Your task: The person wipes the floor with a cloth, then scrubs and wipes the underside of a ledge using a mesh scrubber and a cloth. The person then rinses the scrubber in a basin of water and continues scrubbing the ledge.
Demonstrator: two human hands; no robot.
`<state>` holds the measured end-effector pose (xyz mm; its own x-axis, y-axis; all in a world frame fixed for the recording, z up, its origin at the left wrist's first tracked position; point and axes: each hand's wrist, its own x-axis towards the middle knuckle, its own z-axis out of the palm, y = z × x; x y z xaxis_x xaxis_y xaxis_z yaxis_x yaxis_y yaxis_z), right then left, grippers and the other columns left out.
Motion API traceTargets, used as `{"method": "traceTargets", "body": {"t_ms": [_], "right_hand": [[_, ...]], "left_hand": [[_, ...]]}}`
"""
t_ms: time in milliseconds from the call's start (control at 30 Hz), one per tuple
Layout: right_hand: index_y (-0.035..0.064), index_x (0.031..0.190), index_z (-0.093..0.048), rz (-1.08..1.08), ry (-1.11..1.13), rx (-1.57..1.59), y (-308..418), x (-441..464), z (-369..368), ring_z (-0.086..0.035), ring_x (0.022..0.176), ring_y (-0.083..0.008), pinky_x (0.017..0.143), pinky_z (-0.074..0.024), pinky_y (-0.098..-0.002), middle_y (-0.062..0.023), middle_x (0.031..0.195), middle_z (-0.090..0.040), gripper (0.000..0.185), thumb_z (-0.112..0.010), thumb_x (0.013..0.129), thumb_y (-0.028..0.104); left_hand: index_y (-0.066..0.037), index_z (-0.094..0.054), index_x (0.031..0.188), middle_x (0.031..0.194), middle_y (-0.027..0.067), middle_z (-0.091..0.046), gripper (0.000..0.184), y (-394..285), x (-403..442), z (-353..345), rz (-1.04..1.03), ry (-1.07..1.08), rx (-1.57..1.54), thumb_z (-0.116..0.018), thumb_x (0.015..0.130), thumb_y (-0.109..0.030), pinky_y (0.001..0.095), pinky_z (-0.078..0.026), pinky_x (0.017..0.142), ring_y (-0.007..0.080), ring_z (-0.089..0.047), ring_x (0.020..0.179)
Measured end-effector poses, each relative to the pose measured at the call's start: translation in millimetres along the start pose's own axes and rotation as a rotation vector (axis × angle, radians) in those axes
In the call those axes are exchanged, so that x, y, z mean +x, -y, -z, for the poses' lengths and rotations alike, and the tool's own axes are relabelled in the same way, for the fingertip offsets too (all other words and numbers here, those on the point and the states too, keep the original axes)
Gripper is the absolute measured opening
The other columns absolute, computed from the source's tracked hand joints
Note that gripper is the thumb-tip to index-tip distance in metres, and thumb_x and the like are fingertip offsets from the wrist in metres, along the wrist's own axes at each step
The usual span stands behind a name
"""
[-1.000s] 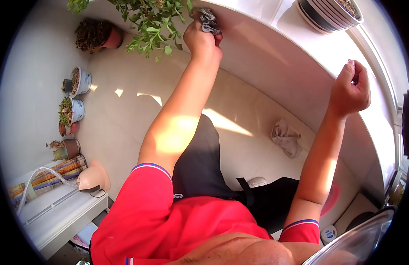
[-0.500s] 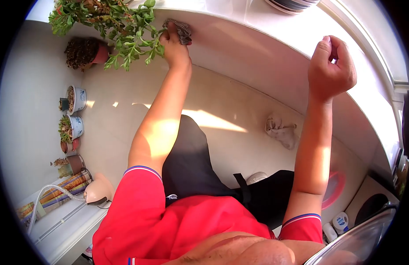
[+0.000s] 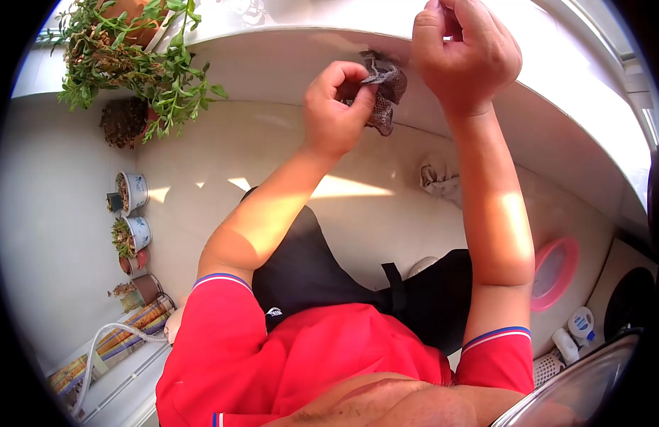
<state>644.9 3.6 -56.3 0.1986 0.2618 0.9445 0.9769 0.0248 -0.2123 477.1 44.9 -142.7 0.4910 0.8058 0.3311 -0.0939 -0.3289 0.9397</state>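
Observation:
My left hand (image 3: 336, 107) pinches a dark grey mesh cloth (image 3: 390, 82) between thumb and fingers. The crumpled cloth hangs beside the inner face of the white curved ledge (image 3: 287, 46). Above the ledge, to the right of the cloth, my right hand (image 3: 468, 53) is curled closed, thumb near the fingers. Whatever may lie inside that fist is hidden. A leafy plant (image 3: 116, 64) trails over the ledge to the left of my left hand.
Potted plants (image 3: 136, 193) line the left wall, beside a pale hose (image 3: 105, 331). A crumpled light cloth (image 3: 437, 178) lies on the tiled floor (image 3: 215, 142). At the right are a pink basin (image 3: 555, 274) and white bottles (image 3: 580, 324).
My left hand has moved right along the ledge with the mesh cloth, away from the plant. My right hand has shifted left and up, still curled, and the view has turned.

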Motion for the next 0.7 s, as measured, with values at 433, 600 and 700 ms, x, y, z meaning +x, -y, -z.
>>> {"method": "traceTargets", "body": {"t_ms": [433, 600, 700], "right_hand": [[0.0037, 0.093, -0.067, -0.470, 0.432, 0.836, 18.2, -55.0, 59.0, -0.063, 0.065, -0.0193, 0.061, -0.0506, -0.0308, -0.0073, 0.074, -0.065, 0.034, -0.078, 0.077, 0.031], [-0.0025, 0.115, -0.066, -1.025, 0.768, 1.113, 61.4, -149.6, 88.8, -0.063, 0.077, -0.0150, 0.070, -0.0522, -0.0306, -0.0096, 0.087, -0.069, 0.052, -0.079, 0.084, 0.038], [-0.0029, 0.102, -0.070, -1.338, 0.925, 1.063, 56.1, -161.0, 94.1, -0.059, 0.072, -0.0118, 0.064, -0.0478, -0.0301, -0.0063, 0.076, -0.066, 0.035, -0.074, 0.089, 0.030]], "left_hand": [[0.001, -0.055, 0.114, 0.104, 0.0120, -0.068, 0.017, -29.8, -30.2, 39.9, 0.400, 0.344, -0.703, -0.057, 0.100, -0.007, 0.0304, -0.057, 0.084, 0.0170, -0.067, 0.094], [0.003, -0.055, 0.114, 0.102, 0.0136, -0.069, 0.021, -34.2, -57.5, 40.0, 0.569, 0.389, -0.492, -0.061, 0.098, -0.010, 0.0297, -0.057, 0.083, 0.0168, -0.068, 0.091], [0.003, -0.057, 0.112, 0.099, 0.0133, -0.070, 0.021, -36.3, -56.6, 39.1, 0.615, 0.307, -0.216, -0.062, 0.097, -0.009, 0.0261, -0.055, 0.077, 0.0141, -0.067, 0.087]]}}
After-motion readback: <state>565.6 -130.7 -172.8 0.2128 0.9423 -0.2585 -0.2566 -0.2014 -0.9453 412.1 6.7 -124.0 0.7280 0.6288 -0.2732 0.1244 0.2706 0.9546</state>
